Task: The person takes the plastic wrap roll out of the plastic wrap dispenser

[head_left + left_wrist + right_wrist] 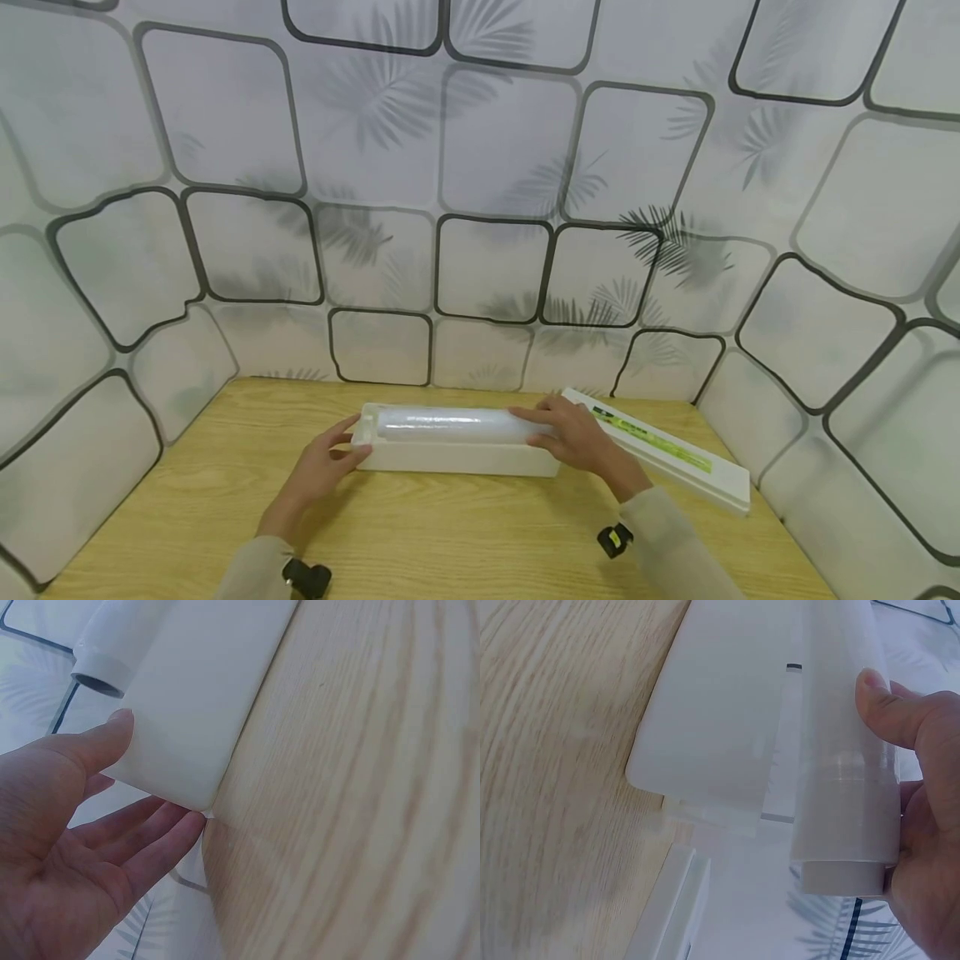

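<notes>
A long white box [465, 458] without its lid lies crosswise on the wooden table. Over its opening is a roll of clear plastic wrap [450, 423], its core [844, 877] showing at the end. My right hand [573, 433] grips the roll near its right end, thumb on the near side and fingers behind. In the right wrist view a gap shows between roll and box. My left hand [322, 467] holds the box's left end, thumb on the front face and other fingers around the end. Seen from the left wrist, the roll's other end stands above the box rim.
A white lid [675, 450] with a green and yellow label lies slanted on the table at right, behind my right forearm. Patterned wall covering [495, 267] rises behind the wooden table [450, 533] and along both sides.
</notes>
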`<state>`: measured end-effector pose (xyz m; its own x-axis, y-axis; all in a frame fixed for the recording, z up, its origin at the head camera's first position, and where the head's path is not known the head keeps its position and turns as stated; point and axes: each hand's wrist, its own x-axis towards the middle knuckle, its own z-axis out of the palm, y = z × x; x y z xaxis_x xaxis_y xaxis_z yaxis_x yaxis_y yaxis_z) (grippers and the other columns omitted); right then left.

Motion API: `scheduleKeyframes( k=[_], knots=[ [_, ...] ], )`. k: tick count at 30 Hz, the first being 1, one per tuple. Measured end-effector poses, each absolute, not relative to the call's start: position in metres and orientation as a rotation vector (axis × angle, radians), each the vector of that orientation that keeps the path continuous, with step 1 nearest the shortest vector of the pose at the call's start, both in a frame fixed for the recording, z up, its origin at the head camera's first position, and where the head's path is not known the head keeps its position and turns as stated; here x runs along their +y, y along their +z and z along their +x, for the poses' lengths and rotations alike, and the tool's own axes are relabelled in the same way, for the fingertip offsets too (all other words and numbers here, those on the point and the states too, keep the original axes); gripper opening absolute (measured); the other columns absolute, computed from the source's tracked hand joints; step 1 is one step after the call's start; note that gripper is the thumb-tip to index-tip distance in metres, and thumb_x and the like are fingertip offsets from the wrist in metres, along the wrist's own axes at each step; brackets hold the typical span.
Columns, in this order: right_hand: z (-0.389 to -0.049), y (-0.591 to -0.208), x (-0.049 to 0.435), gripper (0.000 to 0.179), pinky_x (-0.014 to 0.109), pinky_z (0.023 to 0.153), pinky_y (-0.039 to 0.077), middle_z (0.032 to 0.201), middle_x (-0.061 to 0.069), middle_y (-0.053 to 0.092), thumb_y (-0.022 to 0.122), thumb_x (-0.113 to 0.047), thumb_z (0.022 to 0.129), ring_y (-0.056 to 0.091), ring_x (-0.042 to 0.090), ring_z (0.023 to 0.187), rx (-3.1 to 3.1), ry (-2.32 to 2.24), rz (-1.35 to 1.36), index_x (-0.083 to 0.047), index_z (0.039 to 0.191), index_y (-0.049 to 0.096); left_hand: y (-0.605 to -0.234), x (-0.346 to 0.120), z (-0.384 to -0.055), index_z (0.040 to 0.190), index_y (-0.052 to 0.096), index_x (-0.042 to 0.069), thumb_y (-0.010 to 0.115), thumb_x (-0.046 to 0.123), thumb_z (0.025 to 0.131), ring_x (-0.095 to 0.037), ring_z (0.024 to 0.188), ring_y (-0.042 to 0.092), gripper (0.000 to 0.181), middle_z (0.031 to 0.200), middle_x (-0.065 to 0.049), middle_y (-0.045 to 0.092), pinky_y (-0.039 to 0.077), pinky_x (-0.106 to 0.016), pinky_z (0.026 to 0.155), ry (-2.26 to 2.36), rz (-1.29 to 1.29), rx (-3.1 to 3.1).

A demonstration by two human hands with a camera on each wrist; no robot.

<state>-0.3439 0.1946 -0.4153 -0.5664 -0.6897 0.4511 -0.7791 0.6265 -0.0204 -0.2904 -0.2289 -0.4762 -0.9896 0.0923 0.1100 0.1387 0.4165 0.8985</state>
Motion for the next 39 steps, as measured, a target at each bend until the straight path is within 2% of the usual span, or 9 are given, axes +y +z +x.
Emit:
scheduleKeyframes(
  k=[5, 12, 20, 30, 39],
  knots=[
    [-0.340, -0.415, 0.200, 0.049, 0.017, 0.057, 0.032, 0.103, 0.006, 0.071, 0.077, -0.029, 0.089, 0.061, 0.018, 0.079, -2.366, 0.302, 1.200, -0.020, 0.137, 0.069, -0.474, -0.228, -0.289, 0.159, 0.033, -0.001, 0.067, 0.018, 0.102, -0.045, 0.114, 0.069, 0.070, 0.143, -0.039, 0.053, 0.064, -0.042, 0.088, -1.655, -0.214, -2.609],
    [-0.336, -0.420, 0.208, 0.045, 0.020, 0.061, 0.040, 0.102, 0.006, 0.070, 0.073, -0.028, 0.093, 0.059, 0.015, 0.079, -2.345, 0.356, 1.235, -0.015, 0.137, 0.069, -0.474, -0.229, -0.290, 0.158, 0.034, -0.002, 0.068, 0.017, 0.101, -0.045, 0.113, 0.070, 0.069, 0.142, -0.039, 0.053, 0.064, -0.039, 0.086, -1.651, -0.219, -2.600],
    [-0.333, -0.423, 0.215, 0.042, 0.019, 0.060, 0.038, 0.098, 0.005, 0.070, 0.073, -0.029, 0.094, 0.056, 0.012, 0.074, -2.251, 0.362, 1.269, -0.015, 0.134, 0.071, -0.475, -0.229, -0.290, 0.159, 0.034, -0.001, 0.068, 0.018, 0.101, -0.044, 0.113, 0.070, 0.070, 0.143, -0.038, 0.053, 0.064, -0.041, 0.087, -1.659, -0.230, -2.601],
    [-0.324, -0.427, 0.228, 0.043, 0.021, 0.063, 0.042, 0.100, 0.004, 0.070, 0.073, -0.027, 0.094, 0.054, 0.008, 0.075, -2.297, 0.424, 1.263, -0.016, 0.136, 0.069, -0.475, -0.228, -0.289, 0.159, 0.034, -0.001, 0.067, 0.018, 0.102, -0.045, 0.113, 0.070, 0.069, 0.142, -0.038, 0.054, 0.064, -0.042, 0.087, -1.664, -0.218, -2.607],
    [-0.318, -0.430, 0.239, 0.044, 0.022, 0.065, 0.047, 0.104, 0.005, 0.073, 0.075, -0.023, 0.093, 0.062, 0.011, 0.081, -2.313, 0.506, 1.297, -0.016, 0.136, 0.070, -0.475, -0.228, -0.290, 0.159, 0.035, 0.000, 0.067, 0.019, 0.102, -0.046, 0.115, 0.069, 0.068, 0.143, -0.038, 0.053, 0.064, -0.042, 0.087, -1.650, -0.210, -2.614]
  ],
)
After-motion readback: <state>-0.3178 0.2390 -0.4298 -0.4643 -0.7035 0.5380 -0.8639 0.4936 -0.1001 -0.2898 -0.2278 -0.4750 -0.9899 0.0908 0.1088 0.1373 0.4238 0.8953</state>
